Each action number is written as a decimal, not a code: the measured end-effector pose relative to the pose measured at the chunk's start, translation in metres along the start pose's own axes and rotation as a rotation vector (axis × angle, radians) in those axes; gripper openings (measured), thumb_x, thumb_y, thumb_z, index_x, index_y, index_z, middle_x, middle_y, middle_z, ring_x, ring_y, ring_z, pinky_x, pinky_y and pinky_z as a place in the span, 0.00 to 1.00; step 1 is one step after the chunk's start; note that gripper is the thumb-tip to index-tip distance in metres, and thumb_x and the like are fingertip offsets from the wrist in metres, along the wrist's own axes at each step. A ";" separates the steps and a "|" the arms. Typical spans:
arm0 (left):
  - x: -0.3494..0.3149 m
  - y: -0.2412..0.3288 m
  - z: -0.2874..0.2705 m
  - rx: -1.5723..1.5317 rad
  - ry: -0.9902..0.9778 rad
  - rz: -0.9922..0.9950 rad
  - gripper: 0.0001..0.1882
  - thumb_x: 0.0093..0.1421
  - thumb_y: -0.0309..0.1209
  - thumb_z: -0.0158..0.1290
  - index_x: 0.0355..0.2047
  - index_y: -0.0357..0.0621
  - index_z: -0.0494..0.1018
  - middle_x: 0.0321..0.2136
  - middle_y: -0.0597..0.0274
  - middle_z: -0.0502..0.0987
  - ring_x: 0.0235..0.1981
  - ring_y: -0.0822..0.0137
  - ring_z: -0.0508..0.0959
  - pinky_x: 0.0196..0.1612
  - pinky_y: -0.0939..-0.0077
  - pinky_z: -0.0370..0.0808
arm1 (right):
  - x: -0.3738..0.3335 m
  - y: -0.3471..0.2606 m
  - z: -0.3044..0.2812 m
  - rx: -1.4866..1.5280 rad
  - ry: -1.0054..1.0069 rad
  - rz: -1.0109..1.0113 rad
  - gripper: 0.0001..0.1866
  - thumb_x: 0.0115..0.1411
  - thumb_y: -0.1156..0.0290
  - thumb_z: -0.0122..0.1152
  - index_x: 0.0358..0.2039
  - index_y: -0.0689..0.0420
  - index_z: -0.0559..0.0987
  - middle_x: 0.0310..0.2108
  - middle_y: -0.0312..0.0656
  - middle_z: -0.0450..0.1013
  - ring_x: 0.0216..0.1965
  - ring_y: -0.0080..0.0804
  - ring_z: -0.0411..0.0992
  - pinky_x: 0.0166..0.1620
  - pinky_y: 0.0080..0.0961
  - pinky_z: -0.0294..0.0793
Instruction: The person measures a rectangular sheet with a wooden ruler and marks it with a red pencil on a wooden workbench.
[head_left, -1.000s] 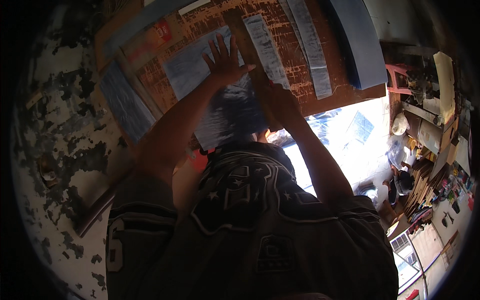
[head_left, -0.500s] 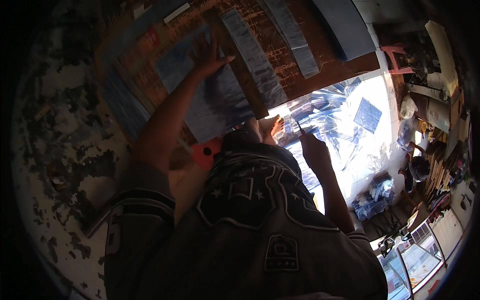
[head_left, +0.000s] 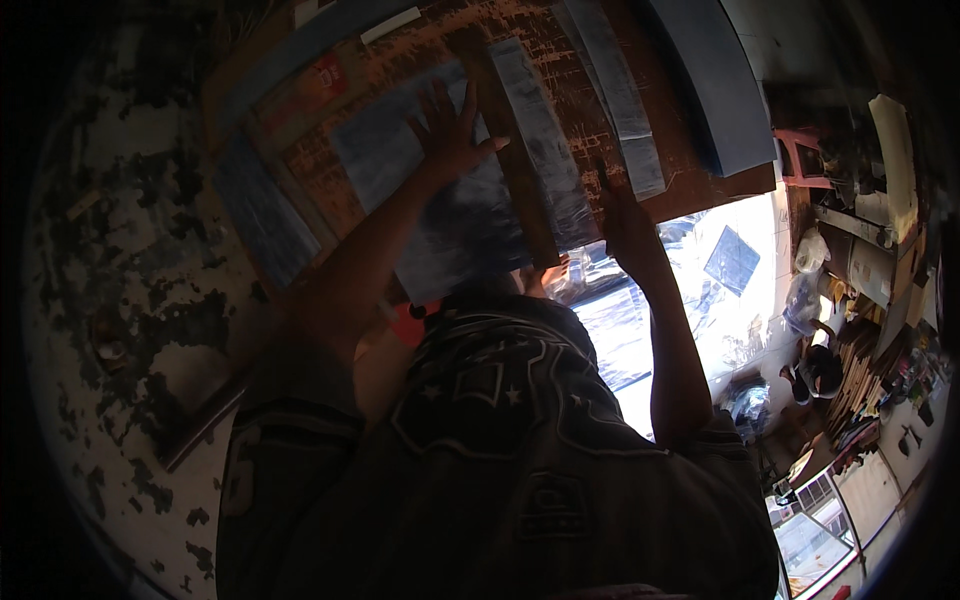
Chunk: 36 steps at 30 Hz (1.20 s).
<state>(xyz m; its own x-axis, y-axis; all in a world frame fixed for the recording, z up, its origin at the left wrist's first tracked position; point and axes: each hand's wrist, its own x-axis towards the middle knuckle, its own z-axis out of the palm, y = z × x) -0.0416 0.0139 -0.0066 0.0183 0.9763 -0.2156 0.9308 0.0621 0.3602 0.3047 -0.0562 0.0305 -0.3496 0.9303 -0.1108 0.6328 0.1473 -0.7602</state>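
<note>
My left hand (head_left: 448,138) lies spread on a blue-grey sheet (head_left: 462,228), with its thumb reaching onto a long brown straightedge (head_left: 524,190) along the sheet's right side. Just right of the straightedge runs a narrower blue-grey strip (head_left: 543,130). My right hand (head_left: 627,228) is closed round a slim, dark, pointed tool (head_left: 602,176), which sticks up from the fist over the board's near right part. Shade hides the tool's exact kind. All these pieces rest on a brown board (head_left: 712,200) covered in scored lines.
More blue-grey strips (head_left: 605,70) and a large sheet (head_left: 715,95) lie on the board's right. Bright scraps and a square blue piece (head_left: 732,260) litter the sunlit floor. Another person (head_left: 822,370) crouches at the right, near stacked wood. A peeling wall or floor surface (head_left: 120,300) spans the left.
My right hand has risen with the tool from above the sunlit floor to over the board. My left hand stays spread on the sheet. The whole view has shifted slightly.
</note>
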 end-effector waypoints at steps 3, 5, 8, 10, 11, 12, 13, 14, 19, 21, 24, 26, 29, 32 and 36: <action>-0.004 0.005 -0.004 0.065 -0.019 0.021 0.56 0.53 0.75 0.49 0.75 0.74 0.38 0.72 0.32 0.23 0.70 0.29 0.19 0.61 0.15 0.27 | 0.039 -0.025 0.020 -0.041 0.036 0.061 0.18 0.73 0.62 0.47 0.56 0.59 0.71 0.25 0.44 0.72 0.27 0.31 0.75 0.27 0.28 0.72; -0.007 0.003 0.000 0.023 0.008 0.049 0.53 0.54 0.75 0.48 0.74 0.78 0.41 0.72 0.31 0.23 0.70 0.28 0.20 0.60 0.14 0.27 | 0.043 -0.038 0.040 0.072 0.019 0.221 0.19 0.71 0.61 0.52 0.55 0.60 0.70 0.31 0.49 0.74 0.30 0.41 0.77 0.32 0.34 0.75; -0.009 0.001 0.005 0.039 0.037 0.067 0.52 0.55 0.74 0.48 0.74 0.76 0.43 0.71 0.31 0.22 0.70 0.27 0.21 0.60 0.13 0.27 | 0.033 -0.091 0.047 0.058 0.001 0.392 0.23 0.66 0.57 0.59 0.53 0.61 0.70 0.38 0.55 0.75 0.35 0.56 0.77 0.39 0.41 0.76; -0.010 0.003 0.004 0.023 0.044 0.093 0.51 0.55 0.74 0.48 0.74 0.76 0.43 0.71 0.31 0.22 0.70 0.25 0.20 0.59 0.11 0.30 | 0.011 -0.084 0.064 0.072 0.014 0.383 0.25 0.64 0.57 0.62 0.53 0.60 0.69 0.43 0.57 0.73 0.39 0.60 0.76 0.39 0.46 0.76; -0.009 0.003 0.003 0.019 0.051 0.104 0.51 0.56 0.74 0.48 0.74 0.77 0.43 0.71 0.31 0.21 0.69 0.24 0.20 0.58 0.10 0.32 | 0.001 -0.080 0.073 0.081 0.021 0.372 0.26 0.62 0.56 0.64 0.53 0.60 0.69 0.45 0.57 0.72 0.41 0.62 0.76 0.40 0.48 0.76; -0.010 0.004 0.002 0.009 0.057 0.115 0.51 0.56 0.73 0.48 0.74 0.76 0.43 0.71 0.30 0.22 0.69 0.24 0.20 0.58 0.10 0.32 | -0.011 -0.077 0.080 0.008 0.018 0.402 0.27 0.61 0.57 0.65 0.54 0.60 0.68 0.46 0.57 0.71 0.42 0.61 0.76 0.40 0.48 0.76; -0.010 0.004 0.001 0.003 0.062 0.128 0.51 0.56 0.73 0.49 0.74 0.75 0.44 0.71 0.30 0.22 0.70 0.24 0.21 0.58 0.10 0.33 | -0.022 -0.077 0.085 -0.061 0.016 0.431 0.28 0.60 0.58 0.66 0.54 0.59 0.68 0.48 0.57 0.70 0.43 0.61 0.75 0.40 0.48 0.76; -0.011 0.004 0.001 -0.002 0.069 0.138 0.51 0.55 0.73 0.49 0.74 0.74 0.44 0.71 0.30 0.23 0.70 0.24 0.21 0.58 0.10 0.33 | -0.032 -0.076 0.090 -0.130 0.012 0.457 0.30 0.59 0.58 0.67 0.55 0.59 0.67 0.49 0.57 0.69 0.44 0.60 0.75 0.40 0.47 0.76; -0.012 0.004 0.002 0.022 0.108 0.118 0.53 0.55 0.71 0.52 0.74 0.73 0.45 0.72 0.32 0.24 0.71 0.27 0.23 0.59 0.12 0.31 | -0.052 -0.084 0.081 -0.069 0.130 0.344 0.32 0.56 0.61 0.71 0.55 0.58 0.66 0.50 0.54 0.67 0.45 0.57 0.75 0.41 0.47 0.77; -0.013 0.005 0.002 0.011 0.111 0.121 0.53 0.55 0.71 0.53 0.74 0.73 0.45 0.72 0.32 0.25 0.71 0.27 0.23 0.59 0.12 0.31 | -0.051 -0.087 0.078 -0.051 0.165 0.356 0.32 0.55 0.60 0.71 0.55 0.58 0.67 0.49 0.54 0.67 0.45 0.57 0.75 0.41 0.47 0.77; -0.013 0.013 -0.006 0.008 0.110 0.122 0.52 0.55 0.71 0.54 0.74 0.75 0.45 0.72 0.33 0.25 0.71 0.27 0.23 0.60 0.12 0.31 | -0.061 -0.071 0.086 0.068 0.209 0.418 0.33 0.55 0.59 0.71 0.55 0.58 0.67 0.49 0.53 0.68 0.46 0.56 0.75 0.41 0.47 0.76; -0.013 0.013 -0.007 0.035 0.119 0.125 0.52 0.55 0.71 0.54 0.74 0.76 0.45 0.72 0.33 0.26 0.71 0.28 0.22 0.60 0.13 0.31 | -0.066 -0.064 0.092 0.152 0.230 0.454 0.33 0.55 0.57 0.71 0.56 0.58 0.68 0.49 0.53 0.68 0.46 0.56 0.74 0.42 0.48 0.76; -0.011 0.008 -0.007 0.045 0.139 0.163 0.52 0.54 0.74 0.50 0.74 0.77 0.44 0.72 0.31 0.25 0.70 0.26 0.22 0.58 0.10 0.31 | -0.068 -0.058 0.099 0.114 0.248 0.401 0.31 0.56 0.57 0.70 0.53 0.59 0.68 0.46 0.52 0.68 0.45 0.56 0.73 0.42 0.47 0.74; -0.013 0.006 -0.005 0.026 0.149 0.171 0.51 0.54 0.74 0.50 0.74 0.76 0.46 0.72 0.31 0.27 0.71 0.27 0.24 0.58 0.11 0.31 | -0.070 -0.056 0.103 0.072 0.267 0.355 0.29 0.57 0.56 0.69 0.51 0.60 0.69 0.43 0.52 0.67 0.44 0.56 0.72 0.42 0.47 0.73; -0.010 0.006 -0.008 0.020 0.166 0.120 0.49 0.56 0.71 0.52 0.73 0.74 0.51 0.72 0.32 0.30 0.72 0.28 0.26 0.60 0.13 0.31 | -0.068 -0.063 0.093 0.035 0.352 0.220 0.22 0.60 0.61 0.66 0.46 0.62 0.71 0.40 0.53 0.68 0.42 0.55 0.71 0.41 0.47 0.71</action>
<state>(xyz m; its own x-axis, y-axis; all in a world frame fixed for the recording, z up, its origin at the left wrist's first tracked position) -0.0389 0.0058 0.0051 0.0702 0.9973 -0.0192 0.9326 -0.0588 0.3561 0.2244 -0.1599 0.0268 0.0528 0.9972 -0.0524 0.6404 -0.0741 -0.7645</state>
